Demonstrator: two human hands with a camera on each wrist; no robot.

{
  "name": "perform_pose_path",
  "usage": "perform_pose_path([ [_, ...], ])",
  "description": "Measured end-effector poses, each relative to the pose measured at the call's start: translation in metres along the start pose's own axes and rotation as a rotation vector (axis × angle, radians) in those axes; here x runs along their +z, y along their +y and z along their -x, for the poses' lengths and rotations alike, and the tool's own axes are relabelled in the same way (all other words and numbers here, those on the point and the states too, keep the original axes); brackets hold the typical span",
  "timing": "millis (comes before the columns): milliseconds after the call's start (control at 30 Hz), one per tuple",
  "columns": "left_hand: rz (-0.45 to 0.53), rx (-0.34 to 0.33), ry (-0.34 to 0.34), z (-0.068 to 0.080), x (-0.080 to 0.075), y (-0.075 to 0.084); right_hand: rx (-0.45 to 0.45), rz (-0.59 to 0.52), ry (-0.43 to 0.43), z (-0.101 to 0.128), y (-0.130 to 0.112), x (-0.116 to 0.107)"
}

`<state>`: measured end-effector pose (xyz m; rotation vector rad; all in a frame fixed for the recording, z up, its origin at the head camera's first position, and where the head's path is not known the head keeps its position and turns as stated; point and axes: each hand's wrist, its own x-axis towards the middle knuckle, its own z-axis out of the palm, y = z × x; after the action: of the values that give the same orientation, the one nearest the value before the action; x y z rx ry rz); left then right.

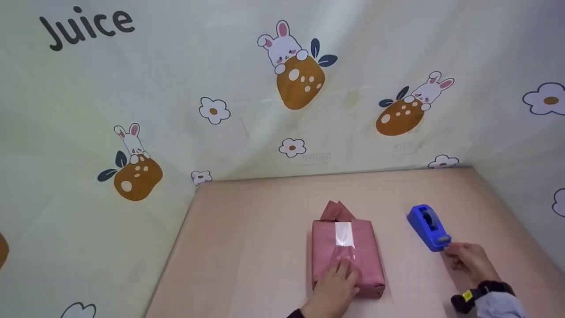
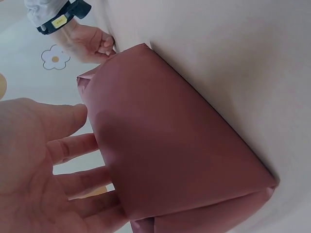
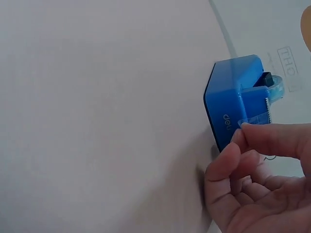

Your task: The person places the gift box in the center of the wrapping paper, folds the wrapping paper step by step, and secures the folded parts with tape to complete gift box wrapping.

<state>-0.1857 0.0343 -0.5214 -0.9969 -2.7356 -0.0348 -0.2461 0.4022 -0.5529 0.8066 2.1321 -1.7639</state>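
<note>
One parcel (image 1: 346, 256) under left hand (image 1: 333, 287)

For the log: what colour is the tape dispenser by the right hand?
Blue. The tape dispenser shows best in the right wrist view, where the right hand pinches its tape end.

A parcel wrapped in dusky pink paper (image 1: 346, 258) lies flat on the table, a strip of clear tape (image 1: 344, 234) running along its top seam and a folded paper flap sticking up at its far end. Just to the right of the parcel sits a blue tape dispenser (image 1: 428, 227), upright, its cutter end towards the near edge, with the clear tape end (image 3: 257, 119) drawn out at the blade
</note>
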Motion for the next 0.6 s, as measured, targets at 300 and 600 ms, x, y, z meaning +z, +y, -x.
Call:
perform_pose_path([
  [300,-0.017,0.016,0.018,0.000,-0.002,-0.001,-0.014,0.048,-0.019,0.001,-0.004,0.003],
  [600,-0.037,0.028,0.041,-0.001,0.000,-0.002,0.012,0.038,-0.103,0.016,0.007,0.003],
])
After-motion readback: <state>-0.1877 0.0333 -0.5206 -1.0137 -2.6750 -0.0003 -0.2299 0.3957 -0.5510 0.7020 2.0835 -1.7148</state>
